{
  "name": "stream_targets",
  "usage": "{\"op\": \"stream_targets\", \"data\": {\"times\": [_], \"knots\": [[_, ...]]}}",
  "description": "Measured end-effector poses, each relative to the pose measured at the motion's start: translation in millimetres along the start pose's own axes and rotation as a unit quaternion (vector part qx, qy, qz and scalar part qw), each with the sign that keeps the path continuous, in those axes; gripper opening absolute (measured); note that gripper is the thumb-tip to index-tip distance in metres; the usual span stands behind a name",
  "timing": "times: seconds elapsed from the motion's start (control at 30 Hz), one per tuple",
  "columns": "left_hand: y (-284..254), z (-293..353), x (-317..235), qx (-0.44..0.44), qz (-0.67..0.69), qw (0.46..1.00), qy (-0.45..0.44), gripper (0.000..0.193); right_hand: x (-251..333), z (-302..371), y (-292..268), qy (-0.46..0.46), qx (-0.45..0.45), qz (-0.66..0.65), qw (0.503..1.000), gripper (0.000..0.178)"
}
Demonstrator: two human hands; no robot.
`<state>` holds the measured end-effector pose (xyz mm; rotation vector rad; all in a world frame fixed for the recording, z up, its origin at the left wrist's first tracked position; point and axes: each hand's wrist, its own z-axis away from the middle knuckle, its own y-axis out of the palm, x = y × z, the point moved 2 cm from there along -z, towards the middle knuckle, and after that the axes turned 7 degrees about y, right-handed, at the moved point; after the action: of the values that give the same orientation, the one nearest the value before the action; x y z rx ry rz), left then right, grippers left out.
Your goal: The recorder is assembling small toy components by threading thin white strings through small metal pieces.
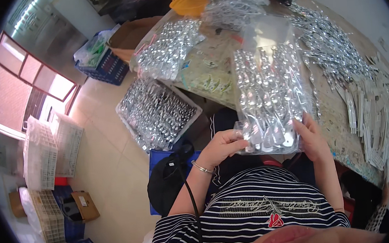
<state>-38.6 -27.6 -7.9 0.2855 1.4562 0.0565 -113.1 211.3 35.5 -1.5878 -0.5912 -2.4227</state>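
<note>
Left hand and right hand each grip the lower end of a clear bag, at 12 o'clock from the wearer, packed with silver twists and obscuring the table. From the bag: pale bin, filled with silver pieces, 9 o'clock; blue basket, holding plastic, 10 o'clock; loose silver strips, 2 o'clock.

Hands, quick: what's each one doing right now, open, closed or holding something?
Left hand: closed, pinching the bag at its lower left corner.
Right hand: closed on the same bag, gripping its lower right edge.
</note>
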Motion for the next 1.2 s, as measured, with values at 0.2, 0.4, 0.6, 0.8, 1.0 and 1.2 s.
{"op": "stream_targets", "data": {"times": [0.2,0.4,0.6,0.8,1.0,1.2], "knots": [[-55.1,42.4,-11.2,-0.116,0.019,0.993,0.028,0.010,17.5,-37.4,73.2,0.028,0.077,0.122,0.989,0.045],[-125.5,40.8,-21.0,-0.224,0.051,0.966,0.114,0.016,41.8,-108.4,138.2,-0.026,0.148,0.140,0.979,0.063],[-169.3,-3.2,-62.4,-0.358,0.152,0.868,0.307,0.035,85.0,-177.2,213.8,-0.043,0.102,0.139,0.984,0.064],[-149.6,-20.9,-13.4,-0.414,0.163,0.857,0.260,0.054,70.2,-305.9,241.0,-0.014,0.130,0.019,0.991,0.044],[-63.7,28.7,79.0,-0.243,0.125,0.960,0.054,0.037,18.0,-332.3,233.3,0.068,0.136,0.185,0.971,0.048],[-25.0,60.1,133.3,-0.149,0.014,0.989,0.007,0.031,14.8,-279.0,203.7,0.020,0.103,0.168,0.980,0.053]]}}
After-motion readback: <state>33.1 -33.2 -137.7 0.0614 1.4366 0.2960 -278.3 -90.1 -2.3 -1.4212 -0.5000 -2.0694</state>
